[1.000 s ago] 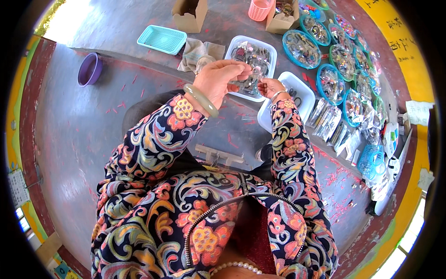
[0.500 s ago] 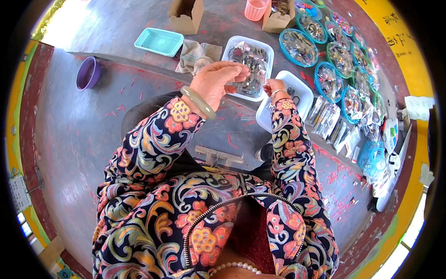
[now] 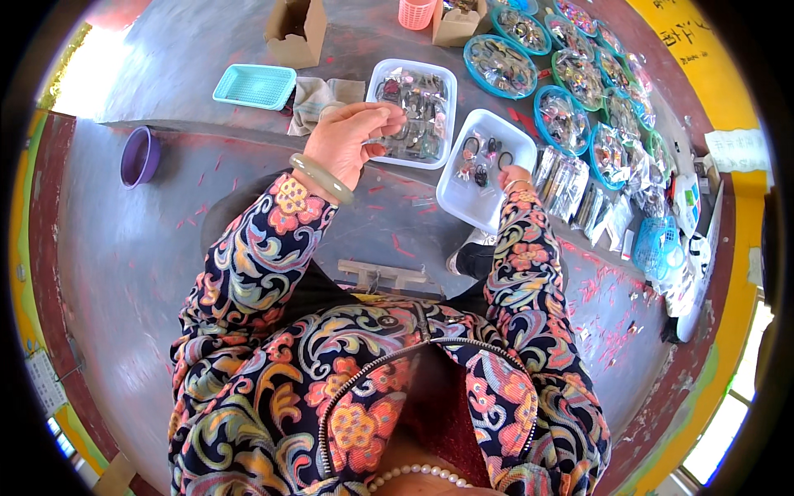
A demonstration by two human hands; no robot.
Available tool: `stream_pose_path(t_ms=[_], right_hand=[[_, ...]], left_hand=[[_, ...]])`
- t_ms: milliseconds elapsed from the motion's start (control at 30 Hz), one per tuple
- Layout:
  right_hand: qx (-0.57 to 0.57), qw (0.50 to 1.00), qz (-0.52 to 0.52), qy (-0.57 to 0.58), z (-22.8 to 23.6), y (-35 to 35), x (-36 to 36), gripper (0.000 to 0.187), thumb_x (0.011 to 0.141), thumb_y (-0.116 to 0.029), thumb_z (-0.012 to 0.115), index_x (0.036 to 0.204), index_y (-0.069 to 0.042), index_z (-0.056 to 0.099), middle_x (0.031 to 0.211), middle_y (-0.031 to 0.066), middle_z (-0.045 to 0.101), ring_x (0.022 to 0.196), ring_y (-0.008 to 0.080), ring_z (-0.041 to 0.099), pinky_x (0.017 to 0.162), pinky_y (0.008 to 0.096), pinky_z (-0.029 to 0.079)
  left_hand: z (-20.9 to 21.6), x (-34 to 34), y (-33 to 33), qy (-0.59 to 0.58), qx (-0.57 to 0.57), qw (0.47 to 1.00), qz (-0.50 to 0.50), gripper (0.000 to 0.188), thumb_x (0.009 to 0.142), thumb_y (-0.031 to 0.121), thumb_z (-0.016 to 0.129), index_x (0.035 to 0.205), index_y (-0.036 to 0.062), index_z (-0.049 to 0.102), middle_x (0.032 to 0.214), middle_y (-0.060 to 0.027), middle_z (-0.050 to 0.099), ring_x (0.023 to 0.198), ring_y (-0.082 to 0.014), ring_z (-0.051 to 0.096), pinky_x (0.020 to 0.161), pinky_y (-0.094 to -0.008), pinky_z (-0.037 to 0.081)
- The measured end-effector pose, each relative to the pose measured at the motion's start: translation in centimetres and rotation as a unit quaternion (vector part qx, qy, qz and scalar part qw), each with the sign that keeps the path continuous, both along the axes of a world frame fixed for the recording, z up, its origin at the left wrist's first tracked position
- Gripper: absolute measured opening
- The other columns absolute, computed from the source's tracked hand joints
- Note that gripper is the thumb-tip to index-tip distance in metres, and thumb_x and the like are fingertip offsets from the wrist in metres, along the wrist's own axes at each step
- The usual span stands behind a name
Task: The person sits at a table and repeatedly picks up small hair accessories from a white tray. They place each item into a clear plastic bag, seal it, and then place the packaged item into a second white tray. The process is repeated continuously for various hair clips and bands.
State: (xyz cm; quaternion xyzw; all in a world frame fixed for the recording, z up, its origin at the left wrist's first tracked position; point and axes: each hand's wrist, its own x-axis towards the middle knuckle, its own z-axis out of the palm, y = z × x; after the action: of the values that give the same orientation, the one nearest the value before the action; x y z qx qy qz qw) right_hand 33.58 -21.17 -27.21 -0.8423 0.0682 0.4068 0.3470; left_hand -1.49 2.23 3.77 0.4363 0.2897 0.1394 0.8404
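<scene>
perhaps a hair tie (image 3: 500,159) snags the white basin (image 3: 463,198) if our right hand (image 3: 516,177) drags; we can't discern its grip or our left hand's (image 3: 346,142).

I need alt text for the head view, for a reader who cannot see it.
A person's left hand is at the left edge of a white tray of small packets; the right hand is at the right side of a second white tray holding a few dark items. Round baskets stand at right, a purple basin at left.
</scene>
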Motion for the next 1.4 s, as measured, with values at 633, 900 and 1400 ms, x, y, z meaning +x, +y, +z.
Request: stream_pose_path(t_ms=[633, 900, 1400], right_hand=[[-0.284, 0.905, 0.258, -0.182, -1.3, 2.7, -6.5, 0.031, 0.066, -0.030, 0.068, 0.083, -0.004, 0.066, 0.086, 0.0125, 0.064, 0.080, 0.0241, 0.062, 0.071, 0.0311, 0.048], [-0.145, 0.888, 0.396, -0.186, 8.9, 6.7, -4.7, 0.025, 0.068, -0.023, 0.069, 0.069, 0.001, 0.063, 0.065, 0.0093, 0.063, 0.052, 0.0163, 0.058, 0.052, 0.0255, 0.045], [0.488, 0.861, 0.144, 0.024, 25.3, 8.8, -22.1, 0.016, 0.073, -0.010, 0.066, 0.085, -0.002, 0.058, 0.072, -0.0020, 0.056, 0.062, 0.0061, 0.050, 0.058, 0.0200, 0.041]], left_hand=[[0.1, 0.3, -0.3, 0.018, -0.014, 1.000, -0.012, 0.017, 0.086, 0.017, 0.050, 0.096, 0.0068, 0.059, 0.097, -0.0036, 0.061, 0.094, -0.0122, 0.054, 0.069, -0.0249, 0.037], [-0.3, -0.6, 0.1, 0.021, 0.005, 1.000, 0.017, 0.016, 0.085, 0.016, 0.052, 0.095, 0.0064, 0.059, 0.095, -0.0036, 0.062, 0.091, -0.0129, 0.056, 0.066, -0.0237, 0.038], [-2.5, 1.4, -3.0, 0.070, -0.005, 0.996, -0.048, 0.015, 0.082, 0.022, 0.061, 0.091, 0.0094, 0.060, 0.083, 0.0022, 0.056, 0.072, -0.0073, 0.052, 0.057, -0.0222, 0.043]])
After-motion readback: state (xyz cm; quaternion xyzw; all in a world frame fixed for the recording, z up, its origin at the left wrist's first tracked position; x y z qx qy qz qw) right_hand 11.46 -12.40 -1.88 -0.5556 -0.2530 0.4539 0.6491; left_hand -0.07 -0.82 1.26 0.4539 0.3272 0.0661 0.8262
